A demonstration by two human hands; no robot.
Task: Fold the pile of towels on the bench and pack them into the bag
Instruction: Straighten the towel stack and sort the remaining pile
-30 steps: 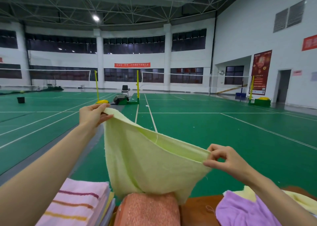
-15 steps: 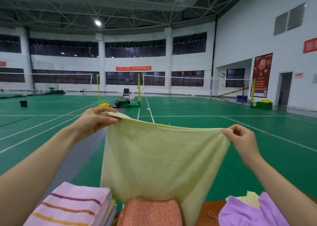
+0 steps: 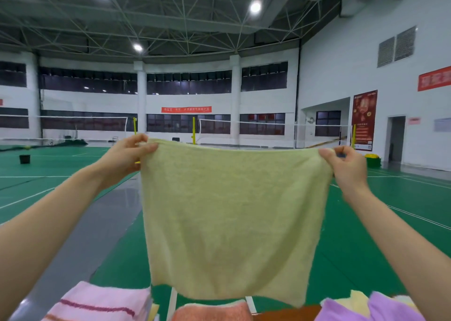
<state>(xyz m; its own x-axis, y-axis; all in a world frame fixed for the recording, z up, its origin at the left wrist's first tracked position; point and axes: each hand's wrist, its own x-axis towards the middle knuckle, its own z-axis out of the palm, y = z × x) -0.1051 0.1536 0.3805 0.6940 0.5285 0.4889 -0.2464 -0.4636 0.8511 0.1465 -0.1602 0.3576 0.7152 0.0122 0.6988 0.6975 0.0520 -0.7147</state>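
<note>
Yellow towel (image 3: 231, 223) lifted higher, now stretched flat, left grip (image 3: 124, 159) and right grip (image 3: 349, 169) pinching top corners

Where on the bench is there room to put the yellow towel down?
Only a small bare strip of brown bench shows, between the orange towel and the purple towel. The left is crowded by the pink striped towel; the frame cuts off the rest.

Two hands (image 3: 124, 159) (image 3: 346, 169), at least five towels (image 3: 231, 218) (image 3: 97, 303) (image 3: 212, 312) (image 3: 388, 308) (image 3: 357, 298)
</note>
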